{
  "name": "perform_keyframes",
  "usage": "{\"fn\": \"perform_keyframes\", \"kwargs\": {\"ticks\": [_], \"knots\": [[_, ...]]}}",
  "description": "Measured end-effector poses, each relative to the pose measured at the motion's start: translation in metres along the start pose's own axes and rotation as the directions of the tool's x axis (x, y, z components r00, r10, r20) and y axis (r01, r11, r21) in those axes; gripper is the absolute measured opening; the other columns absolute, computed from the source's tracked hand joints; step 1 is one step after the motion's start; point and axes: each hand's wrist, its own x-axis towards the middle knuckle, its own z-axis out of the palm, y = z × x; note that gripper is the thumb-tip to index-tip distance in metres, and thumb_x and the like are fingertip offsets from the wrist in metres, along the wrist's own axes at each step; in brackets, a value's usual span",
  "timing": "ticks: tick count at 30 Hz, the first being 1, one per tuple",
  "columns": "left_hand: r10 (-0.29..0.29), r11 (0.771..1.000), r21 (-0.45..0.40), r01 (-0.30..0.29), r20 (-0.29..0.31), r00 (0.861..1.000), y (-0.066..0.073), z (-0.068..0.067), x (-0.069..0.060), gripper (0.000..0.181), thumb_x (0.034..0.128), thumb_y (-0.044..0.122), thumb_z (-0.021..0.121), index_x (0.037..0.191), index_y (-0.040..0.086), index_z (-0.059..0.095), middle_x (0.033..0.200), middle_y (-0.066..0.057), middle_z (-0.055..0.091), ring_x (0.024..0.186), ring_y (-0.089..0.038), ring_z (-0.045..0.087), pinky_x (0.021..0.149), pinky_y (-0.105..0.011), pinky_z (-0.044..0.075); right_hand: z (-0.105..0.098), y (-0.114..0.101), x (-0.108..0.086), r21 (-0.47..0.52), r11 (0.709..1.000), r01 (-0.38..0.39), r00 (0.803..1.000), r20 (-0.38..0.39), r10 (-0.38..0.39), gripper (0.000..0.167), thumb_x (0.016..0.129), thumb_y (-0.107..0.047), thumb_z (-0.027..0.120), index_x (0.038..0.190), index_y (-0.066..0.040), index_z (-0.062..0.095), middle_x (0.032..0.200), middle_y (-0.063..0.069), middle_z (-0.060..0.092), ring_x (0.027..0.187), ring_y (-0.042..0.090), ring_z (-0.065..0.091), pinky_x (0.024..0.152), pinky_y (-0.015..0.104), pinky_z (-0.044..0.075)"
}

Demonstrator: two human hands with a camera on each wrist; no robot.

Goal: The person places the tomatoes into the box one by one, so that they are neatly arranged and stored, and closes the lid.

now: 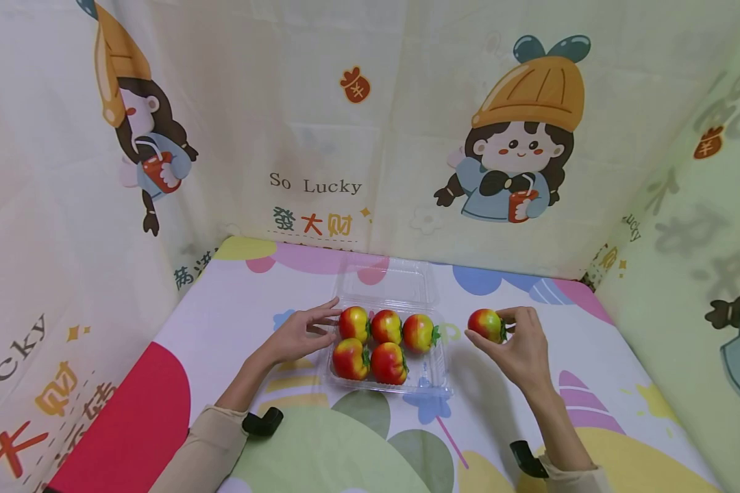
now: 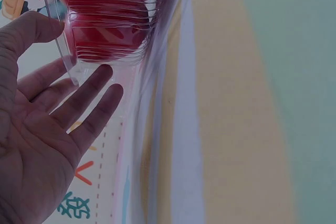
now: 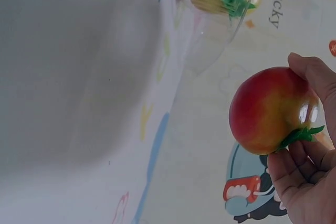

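A clear plastic clamshell box (image 1: 428,373) lies with its lid (image 1: 385,282) folded back on the far side. Several glossy red-and-yellow fruits with green leafy tops fill most of it, among them a back-right fruit (image 1: 418,333) and a front-left fruit (image 1: 349,359). To the right of the box, my right hand (image 1: 525,346) pinches another such fruit (image 3: 273,111) between thumb and fingers, above the table. My left hand (image 1: 302,333) is at the box's left side, its fingers spread; in the left wrist view the thumb (image 2: 44,27) touches the rim.
A patterned cloth covers the table (image 1: 370,438). Printed curtains rise at the back and both sides, including the back curtain (image 1: 407,137). Dark wrist-worn pieces (image 1: 262,421) sit at both sleeve cuffs. The box's front-right corner holds no fruit.
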Motion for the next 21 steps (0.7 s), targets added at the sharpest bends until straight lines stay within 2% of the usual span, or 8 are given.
{"fn": "perform_keyframes", "kwargs": {"ticks": [10, 14, 17, 21], "knots": [[0.000, 1.000, 0.006, 0.000, 0.000, 1.000, 0.002, 0.000, -0.001, 0.053, 0.0955, 0.013, 0.071, 0.146, 0.004, 0.056, 0.163, -0.017, 0.036, 0.122, -0.034, 0.065, 0.100, -0.047, 0.055, 0.002, -0.012, -0.003, 0.004, 1.000, 0.014, 1.000, 0.012, -0.014, 0.057, 0.071, -0.029, 0.094, 0.107, -0.002, 0.058, 0.105, 0.011, 0.055, 0.094, 0.023, 0.053, 0.067, 0.026, 0.047], [0.000, 1.000, 0.005, 0.000, 0.000, 1.000, 0.002, 0.000, -0.001, 0.053, 0.0954, 0.013, 0.071, 0.145, 0.004, 0.056, 0.163, -0.017, 0.036, 0.122, -0.034, 0.065, 0.100, -0.047, 0.055, 0.004, -0.014, -0.005, 0.020, 1.000, 0.012, 1.000, 0.023, -0.013, 0.057, 0.072, -0.029, 0.094, 0.107, -0.002, 0.058, 0.106, 0.012, 0.055, 0.094, 0.026, 0.055, 0.070, 0.033, 0.048], [0.001, 1.000, 0.005, -0.001, 0.000, 1.000, 0.002, 0.000, -0.001, 0.053, 0.0956, 0.013, 0.071, 0.145, 0.004, 0.056, 0.163, -0.018, 0.036, 0.122, -0.034, 0.065, 0.100, -0.048, 0.055, 0.006, -0.016, -0.006, 0.043, 0.999, 0.015, 0.999, 0.032, -0.016, 0.058, 0.072, -0.030, 0.093, 0.107, -0.002, 0.057, 0.106, 0.013, 0.055, 0.096, 0.029, 0.055, 0.076, 0.041, 0.042], [0.002, 1.000, 0.001, -0.002, 0.002, 1.000, 0.001, 0.000, -0.001, 0.052, 0.0958, 0.013, 0.071, 0.145, 0.004, 0.056, 0.163, -0.018, 0.036, 0.122, -0.034, 0.065, 0.100, -0.048, 0.055, 0.008, -0.019, -0.008, 0.060, 0.998, 0.023, 0.999, 0.040, -0.026, 0.058, 0.071, -0.031, 0.094, 0.107, -0.003, 0.058, 0.106, 0.012, 0.056, 0.095, 0.027, 0.054, 0.076, 0.041, 0.040]]}}
